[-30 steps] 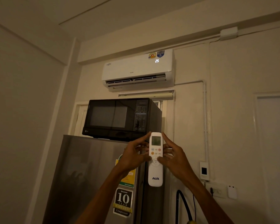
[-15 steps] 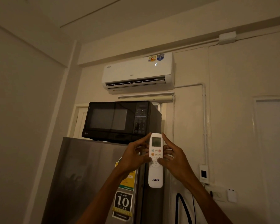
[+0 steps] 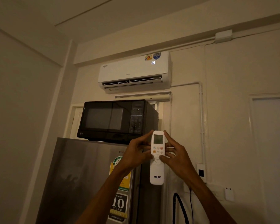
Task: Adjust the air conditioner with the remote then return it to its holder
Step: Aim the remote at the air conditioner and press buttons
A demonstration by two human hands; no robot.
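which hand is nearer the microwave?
Left. The left hand grips the remote just below the microwave front; the right hand holds the remote's other side, further from it.

Open air above the microwave, below the air conditioner.

Glossy white plastic remote, brushed-metal fridge, glossy black microwave.

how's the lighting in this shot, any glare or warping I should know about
Head view: dim, warm yellowish light; the air conditioner digits glow brightest and slightly smeared; the remote stays legible; the fridge door shows murky reflections; wide-angle lens bends wall and ceiling lines near the edges.
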